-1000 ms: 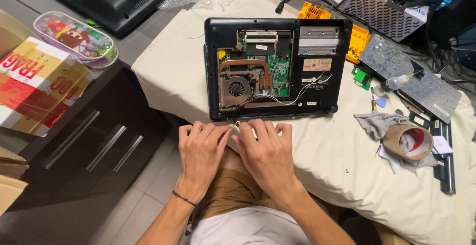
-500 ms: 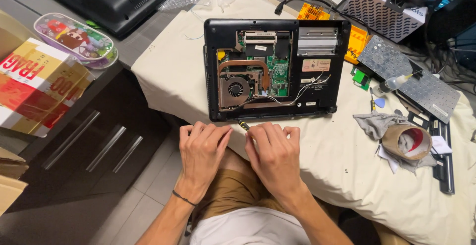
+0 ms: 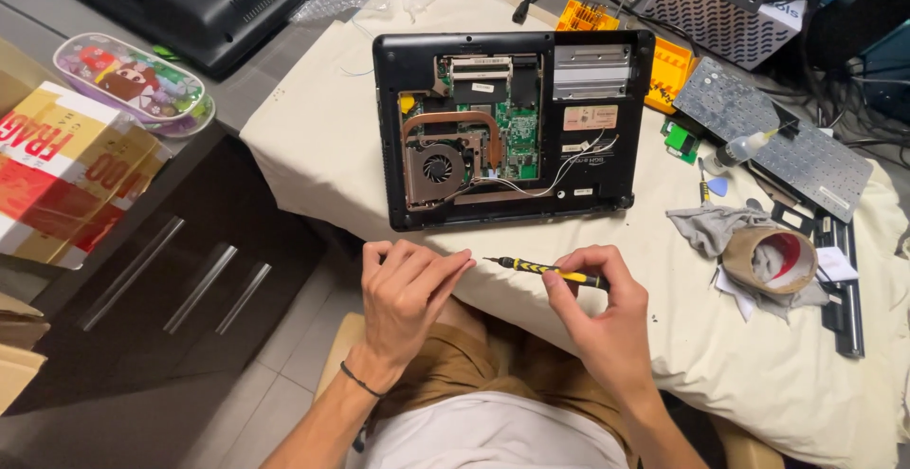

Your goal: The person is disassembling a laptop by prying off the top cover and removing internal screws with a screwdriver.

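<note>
Holding a screwdriver (image 3: pixel 548 271), the right hand (image 3: pixel 592 312) sits at lower centre of the frame, fingers (image 3: pixel 569 262) pinched on its yellow-and-black handle; shaft lies roughly level, tip pointing left. Left hand (image 3: pixel 408 294) just beside that tip, fingers curled loosely inward, grasping nothing that can be seen; whether the fingertips touch the tip, cannot tell. A dark band circles the left wrist. Both hands rest at the near edge of the counter (image 3: pixel 313 137), which is draped in a cream cloth, above the person's tan shorts.

Just beyond the hands, centre frame: laptop (image 3: pixel 512 128) lying bottom-up, cover off. Fan (image 3: pixel 437 167) at its lower left with a copper pipe curving over it, green board mid-way, silver plate at upper right, thin white wires trailing across the lower part.

Right of the hands: tape roll (image 3: pixel 770 260) on a grey rag (image 3: pixel 706 227). Farther right, a metal keyboard plate (image 3: pixel 773 132) with a small bottle lying on it. Yellow case (image 3: pixel 671 73) touching the laptop's right edge.

Left side of frame: dark drawers (image 3: pixel 180 270) below, a box (image 3: pixel 66 180) printed red and yellow at far left, a clear pouch (image 3: pixel 133 85) with colourful contents above it. Upper left: black device (image 3: pixel 199 0). Upper right: perforated box (image 3: pixel 720 23), cables.
</note>
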